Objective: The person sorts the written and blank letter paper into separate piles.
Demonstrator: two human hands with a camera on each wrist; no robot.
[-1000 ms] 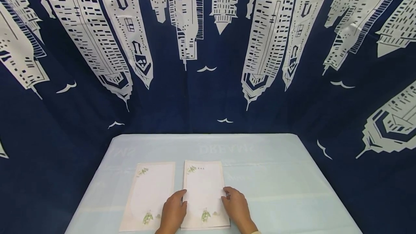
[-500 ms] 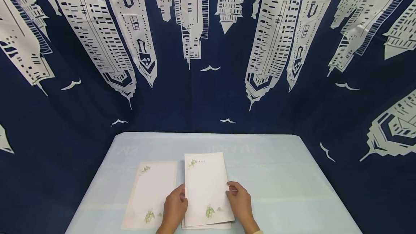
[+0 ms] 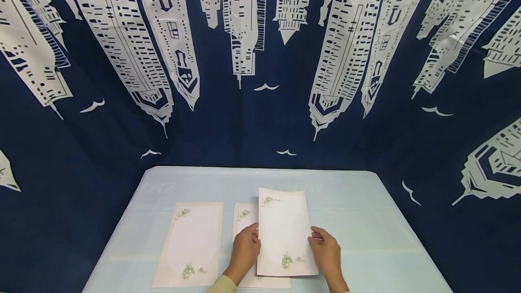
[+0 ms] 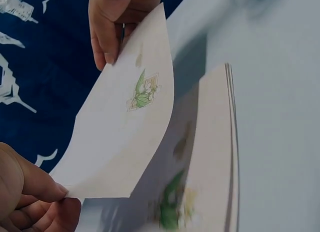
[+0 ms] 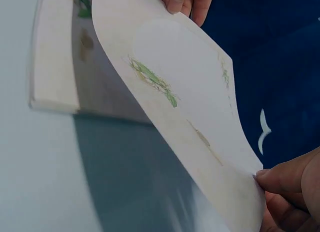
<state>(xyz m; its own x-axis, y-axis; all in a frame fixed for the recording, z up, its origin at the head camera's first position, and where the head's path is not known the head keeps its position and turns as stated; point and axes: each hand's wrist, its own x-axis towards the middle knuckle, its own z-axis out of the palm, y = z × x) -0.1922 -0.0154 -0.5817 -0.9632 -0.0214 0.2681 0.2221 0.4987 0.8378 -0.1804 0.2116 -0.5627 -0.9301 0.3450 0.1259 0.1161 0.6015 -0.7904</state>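
Observation:
A sheet of cream stationery paper [image 3: 285, 234] with green plant prints is held up above the table by both hands. My left hand [image 3: 245, 248] pinches its left edge between thumb and fingers. On the opposite edge, my right hand [image 3: 326, 251] pinches the paper the same way. The sheet bows slightly in the left wrist view, where the left thumb [image 4: 42, 184] presses on its corner area. Beneath it lies a stack of matching paper [image 4: 212, 142], partly covered by the lifted sheet in the head view.
Another matching sheet [image 3: 191, 243] lies flat on the left of the pale table [image 3: 366, 220]. A dark blue cloth [image 3: 260, 125] printed with white buildings and birds hangs behind and around the table.
The top sheet has come up off the stack and moved to the right, carried by both hands. More of the stack below now shows. The left sheet stays in place.

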